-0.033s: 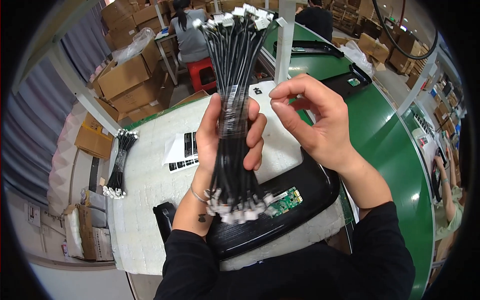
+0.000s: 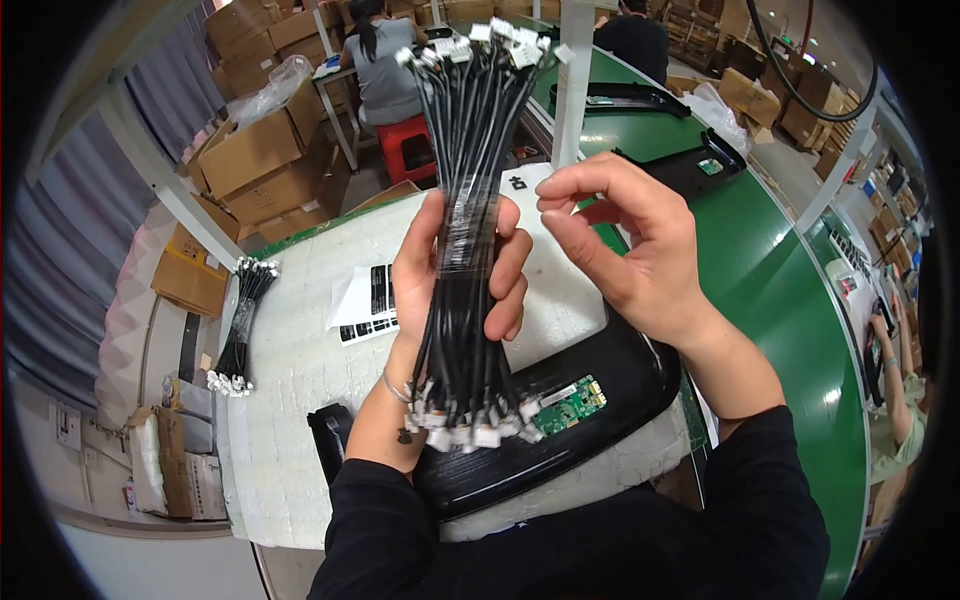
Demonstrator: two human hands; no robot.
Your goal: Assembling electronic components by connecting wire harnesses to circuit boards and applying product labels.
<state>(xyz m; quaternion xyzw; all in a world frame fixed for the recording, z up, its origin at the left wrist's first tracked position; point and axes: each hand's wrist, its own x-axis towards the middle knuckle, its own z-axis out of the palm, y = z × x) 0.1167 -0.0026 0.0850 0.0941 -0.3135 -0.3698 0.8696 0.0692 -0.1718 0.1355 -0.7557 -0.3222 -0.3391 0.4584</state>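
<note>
My left hand [image 2: 462, 265] is closed around a thick bundle of black cables [image 2: 468, 215] with white connectors at both ends. Clear tape wraps the bundle's middle. It stands nearly upright above the table, its lower connectors in front of a black plastic housing [image 2: 480, 490]. A green circuit board [image 2: 573, 408] shows in that housing. To the right of the bundle, my right hand [image 2: 625, 235] is raised and empty, thumb and forefinger curved with a small gap between their tips.
A second taped cable bundle [image 2: 240, 330] lies at the left of the white-covered table [image 2: 290, 450]. Black-and-white label sheets [image 2: 365, 305] lie behind my left wrist. On the right runs a green conveyor [image 2: 770, 300] carrying more black housings [image 2: 690, 165]. Other people sit farther off.
The cable bundle has shifted very slightly, and its connectors look less smeared at the lower end. Both hands keep nearly the same place and grip.
</note>
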